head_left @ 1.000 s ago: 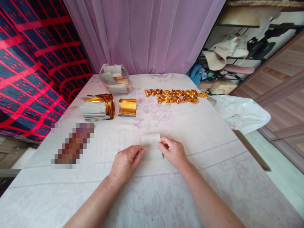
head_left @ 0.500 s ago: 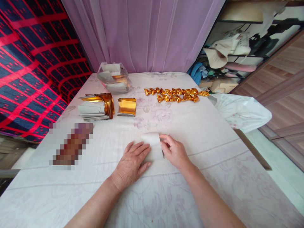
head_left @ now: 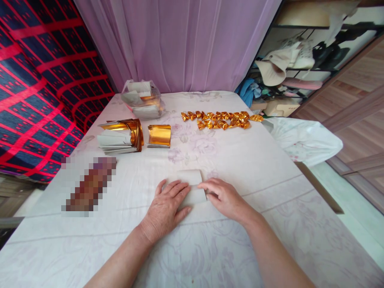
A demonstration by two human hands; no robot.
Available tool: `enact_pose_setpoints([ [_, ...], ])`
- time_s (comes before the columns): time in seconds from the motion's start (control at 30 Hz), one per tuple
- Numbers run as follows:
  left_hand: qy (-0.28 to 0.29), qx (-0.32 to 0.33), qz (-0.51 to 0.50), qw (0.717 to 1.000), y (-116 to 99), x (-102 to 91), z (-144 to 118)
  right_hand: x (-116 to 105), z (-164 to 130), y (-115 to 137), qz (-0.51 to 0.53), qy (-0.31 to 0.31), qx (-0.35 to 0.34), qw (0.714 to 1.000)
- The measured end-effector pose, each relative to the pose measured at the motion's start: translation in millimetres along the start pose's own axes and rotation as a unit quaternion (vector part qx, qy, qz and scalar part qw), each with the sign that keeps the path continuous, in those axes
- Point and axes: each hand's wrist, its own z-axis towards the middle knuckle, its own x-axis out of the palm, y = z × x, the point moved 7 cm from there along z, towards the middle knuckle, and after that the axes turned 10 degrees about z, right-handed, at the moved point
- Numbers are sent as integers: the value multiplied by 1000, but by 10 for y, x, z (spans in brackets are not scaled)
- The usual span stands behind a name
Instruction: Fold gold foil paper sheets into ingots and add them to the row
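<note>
Paper (head_left: 192,178) on table (head_left: 270,168), between hands.

Lilac curtain (head_left: 180,44), wooden floor (head_left: 357,112), cluttered shelves (head_left: 303,52)

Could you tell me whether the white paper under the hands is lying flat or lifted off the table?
Flat: the white paper lies on the table, left hand pressing it.

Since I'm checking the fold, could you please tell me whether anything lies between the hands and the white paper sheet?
Nothing visible does: the left hand lies flat on the white rectangular paper sheet, and the right hand touches its right edge.
</note>
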Motion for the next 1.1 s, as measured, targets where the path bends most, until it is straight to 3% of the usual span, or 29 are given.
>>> enact_pose_setpoints([
  [0.4,7,-9,-15,1000,13,-7,6,26,-10,93,-53,38,-6,998],
  [0.77,-49,-69,-87,993,150,-62,41,31,-9,-9,-44,-36,34,998],
  [1.1,-94,-106,-47,989,182,-79,83,28,43,-5,-106,-113,83,984],
])
